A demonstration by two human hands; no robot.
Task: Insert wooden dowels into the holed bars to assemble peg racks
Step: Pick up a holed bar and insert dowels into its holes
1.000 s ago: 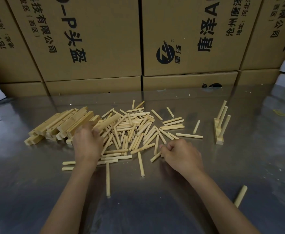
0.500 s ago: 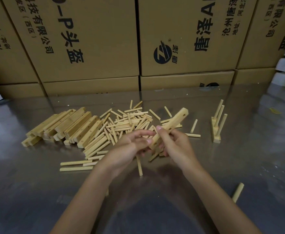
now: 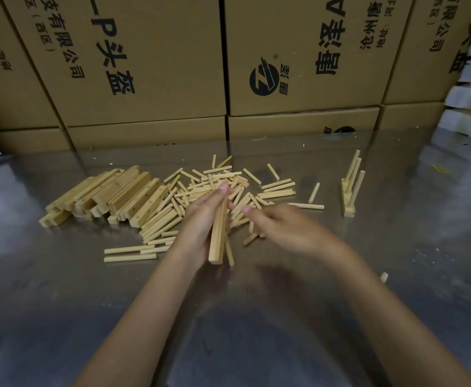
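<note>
1. My left hand [image 3: 201, 219] grips a bar [image 3: 219, 236] above the table [image 3: 61, 303], near end pointing at me.
2. My right hand [image 3: 282, 227] is blurred over the dowels [image 3: 228, 188]; I cannot tell its grip.

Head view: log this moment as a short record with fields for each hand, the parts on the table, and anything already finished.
left hand: left hand grips one holed bar, held lengthwise pointing away from the person
right hand: right hand over the loose dowels, motion-blurred; whether it holds a dowel cannot be told
bar stack: pile of bars left of the dowels
finished: one peg rack stands at the right with dowels upright
stray: one dowel alone, near right
surface: shiny metal table
background: cardboard boxes
</note>
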